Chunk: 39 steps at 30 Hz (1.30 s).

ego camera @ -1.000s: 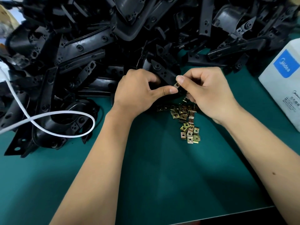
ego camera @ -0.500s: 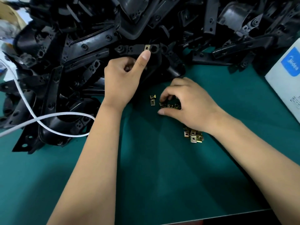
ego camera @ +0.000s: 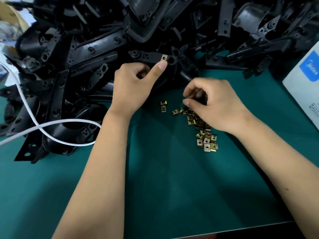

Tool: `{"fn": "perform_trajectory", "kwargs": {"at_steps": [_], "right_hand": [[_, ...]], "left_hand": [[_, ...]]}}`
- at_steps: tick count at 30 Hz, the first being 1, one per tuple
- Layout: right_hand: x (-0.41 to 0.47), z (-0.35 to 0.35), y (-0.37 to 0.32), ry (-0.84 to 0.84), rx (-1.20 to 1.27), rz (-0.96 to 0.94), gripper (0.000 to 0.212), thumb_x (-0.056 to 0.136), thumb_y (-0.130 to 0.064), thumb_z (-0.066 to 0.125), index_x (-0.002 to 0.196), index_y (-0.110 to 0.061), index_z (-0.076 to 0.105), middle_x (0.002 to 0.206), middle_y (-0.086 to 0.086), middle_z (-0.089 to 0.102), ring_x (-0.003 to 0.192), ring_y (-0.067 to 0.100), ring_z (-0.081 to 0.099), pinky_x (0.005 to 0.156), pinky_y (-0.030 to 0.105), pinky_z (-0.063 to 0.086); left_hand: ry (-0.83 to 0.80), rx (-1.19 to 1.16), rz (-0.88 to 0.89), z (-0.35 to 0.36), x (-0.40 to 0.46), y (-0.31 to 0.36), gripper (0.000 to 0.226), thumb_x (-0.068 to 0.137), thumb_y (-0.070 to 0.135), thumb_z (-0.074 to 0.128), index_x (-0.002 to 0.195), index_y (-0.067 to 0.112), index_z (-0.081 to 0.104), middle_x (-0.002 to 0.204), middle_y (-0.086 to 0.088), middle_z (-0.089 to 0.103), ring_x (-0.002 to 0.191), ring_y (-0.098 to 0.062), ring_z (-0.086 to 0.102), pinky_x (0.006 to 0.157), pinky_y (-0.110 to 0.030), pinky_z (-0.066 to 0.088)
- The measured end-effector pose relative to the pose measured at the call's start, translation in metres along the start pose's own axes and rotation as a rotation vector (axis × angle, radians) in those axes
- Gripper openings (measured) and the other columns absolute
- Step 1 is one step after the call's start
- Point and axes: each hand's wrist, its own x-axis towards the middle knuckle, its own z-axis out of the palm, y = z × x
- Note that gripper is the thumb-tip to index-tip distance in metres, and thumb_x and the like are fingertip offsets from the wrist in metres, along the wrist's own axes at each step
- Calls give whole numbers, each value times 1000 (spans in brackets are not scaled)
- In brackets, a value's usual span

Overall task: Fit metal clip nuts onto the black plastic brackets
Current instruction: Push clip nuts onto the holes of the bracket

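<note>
My left hand (ego camera: 133, 85) grips a black plastic bracket (ego camera: 148, 56) at the front of the pile, thumb pointing up at a brass clip nut (ego camera: 164, 58) seated on the bracket's edge. A loose heap of brass clip nuts (ego camera: 205, 138) lies on the green mat, with two strays (ego camera: 163, 106) to its left. My right hand (ego camera: 214, 104) hovers over the top of the heap, fingers curled and pinched together; whether a nut sits between them is hidden.
A big pile of black plastic brackets (ego camera: 120, 37) fills the far half of the green mat (ego camera: 172, 187). A white cable (ego camera: 51, 125) loops over the left brackets. A white Midea box (ego camera: 305, 87) stands at the right edge. The mat's near edge runs bottom right.
The hands parted: my left hand lifted the bracket with the fitted nut up and away, while my right hand dropped to the heap of nuts and now rises slightly with fingers pinched.
</note>
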Motion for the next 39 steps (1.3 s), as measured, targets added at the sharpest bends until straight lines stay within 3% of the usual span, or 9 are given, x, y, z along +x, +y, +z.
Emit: {"fn": "perform_trajectory", "kwargs": {"at_steps": [4,10,13,16,20,22,30,36,39], "right_hand": [[0,7,-2,-164,-143,-74,25,86,-49,75,107,-34,76,103,-11,60,108,14,50,95,33,43],[1,9,-3,-87,-130,-145,9,86,-32,81,92,-29,75,92,-13,63,96,12,51,85,26,43],[2,4,3,53,75,-35,8,90,-19,79,89,-23,72,83,-13,69,81,5,63,74,13,45],[5,-3,9,161,319,68,12,95,-11,71,97,-23,71,81,-5,75,73,7,68,73,24,54],[7,-8,12,241,557,139,25,99,-3,64,112,-20,78,88,1,78,80,10,69,69,23,54],[7,-11,12,230,666,171,20,98,0,65,105,-15,78,89,5,79,80,13,70,68,24,55],[7,-15,12,252,848,243,17,94,5,66,96,-9,75,86,12,79,74,18,73,68,28,59],[7,-13,11,193,952,332,17,95,5,65,104,-5,76,96,15,79,88,22,75,87,38,62],[7,-15,11,138,987,325,23,95,8,63,113,-3,73,103,16,79,97,26,76,84,32,62]], "left_hand": [[-2,-3,3,1,0,2,75,91,62,68,59,2,37,50,8,31,52,-8,29,49,-19,25],[-34,1,9,1,-1,2,74,91,61,69,57,4,35,52,5,32,51,-8,28,49,-23,25],[-134,-15,-3,-6,0,2,71,90,61,70,56,6,40,50,11,33,50,-6,29,48,-21,25],[-325,-136,-10,-11,-2,2,43,89,48,77,57,22,65,49,20,51,48,2,44,49,-12,33],[-630,-254,-26,-6,-6,11,26,82,34,86,97,13,82,93,1,81,93,-20,77,81,-36,61],[-676,-288,-73,-1,-8,13,22,80,28,89,100,21,81,85,7,78,79,-8,72,71,-20,55],[-662,-241,-134,6,-10,13,20,90,33,81,109,27,76,89,10,77,85,0,69,76,-18,51],[-533,-412,-59,10,-8,13,16,96,11,71,107,-1,71,92,-2,71,87,-8,66,80,-21,52],[-504,-484,-57,12,-8,13,10,94,4,71,105,4,73,92,2,73,87,-8,68,80,-22,54]]}}
